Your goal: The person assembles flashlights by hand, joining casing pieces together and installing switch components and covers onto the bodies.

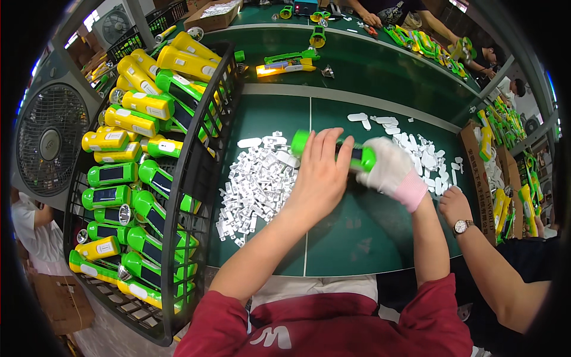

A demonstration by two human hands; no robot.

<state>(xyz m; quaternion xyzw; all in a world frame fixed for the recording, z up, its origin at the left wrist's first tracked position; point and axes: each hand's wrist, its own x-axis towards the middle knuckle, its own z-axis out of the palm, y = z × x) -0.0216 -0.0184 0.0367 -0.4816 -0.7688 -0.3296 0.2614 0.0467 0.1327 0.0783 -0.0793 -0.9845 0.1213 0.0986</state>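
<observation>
A green flashlight (pixel 367 157) with a dark solar panel lies crosswise between my hands above the green worktable. Bare, my left hand (pixel 324 169) lies over its middle with the fingers curled across it, hiding part of the body. My right hand (pixel 386 169), in a white glove with a pink cuff, closes round the other end; some motion blur softens it. Left of my hands spreads a heap of small white plastic parts (pixel 256 190). Flat white oval pieces (pixel 425 156) are scattered beyond my right hand.
A black crate (pixel 172 238) full of yellow and green flashlights stands at the left, by a large fan (pixel 50 143). A co-worker's hand (pixel 457 205) with a wristwatch rests at the table's right, near a cardboard box (pixel 476 172). Beyond lies a green bench (pixel 357 65) with flashlight parts.
</observation>
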